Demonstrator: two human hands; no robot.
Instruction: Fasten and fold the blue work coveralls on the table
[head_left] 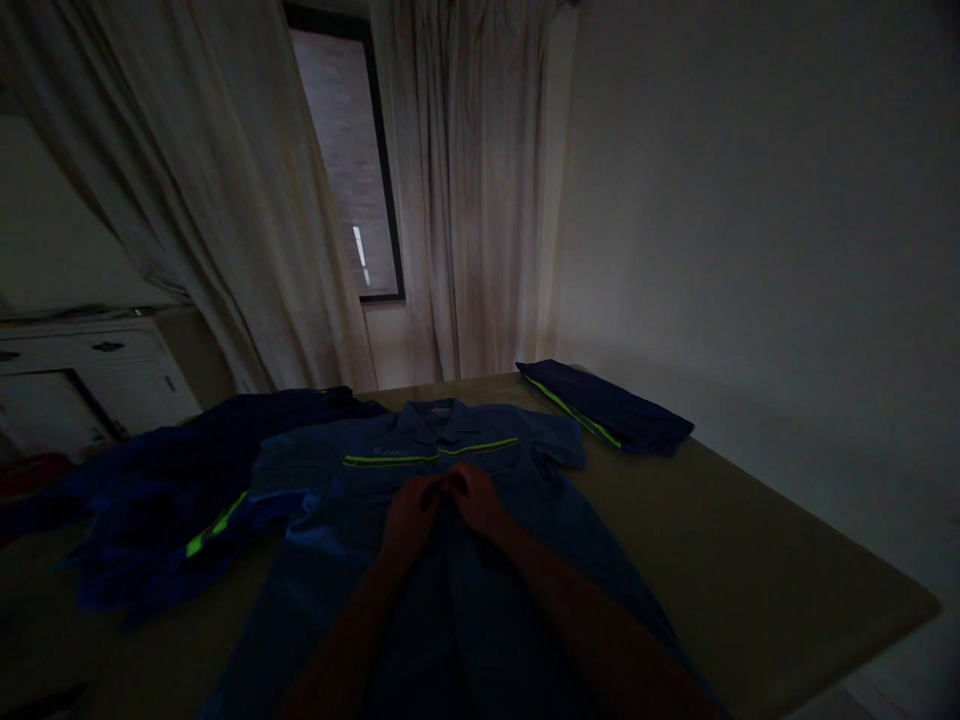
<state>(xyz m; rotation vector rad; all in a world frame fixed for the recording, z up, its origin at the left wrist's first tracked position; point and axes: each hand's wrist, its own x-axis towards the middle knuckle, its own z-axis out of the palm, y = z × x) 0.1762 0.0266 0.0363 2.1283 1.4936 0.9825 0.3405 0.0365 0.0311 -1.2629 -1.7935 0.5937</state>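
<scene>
A blue short-sleeved work shirt (420,455) with a lime-green chest stripe lies flat, front up, on the table (750,560), collar away from me. My left hand (409,515) and my right hand (480,498) meet at the shirt's front opening just below the stripe. Fingers of both pinch the fabric of the placket. The room is dim, so the finger detail is hard to make out.
A heap of blue garments (172,490) with green stripes lies at the left of the table. A folded dark garment (607,405) sits at the far right corner. Behind are curtains (465,190), a window (349,160) and a white cabinet (82,385) at left.
</scene>
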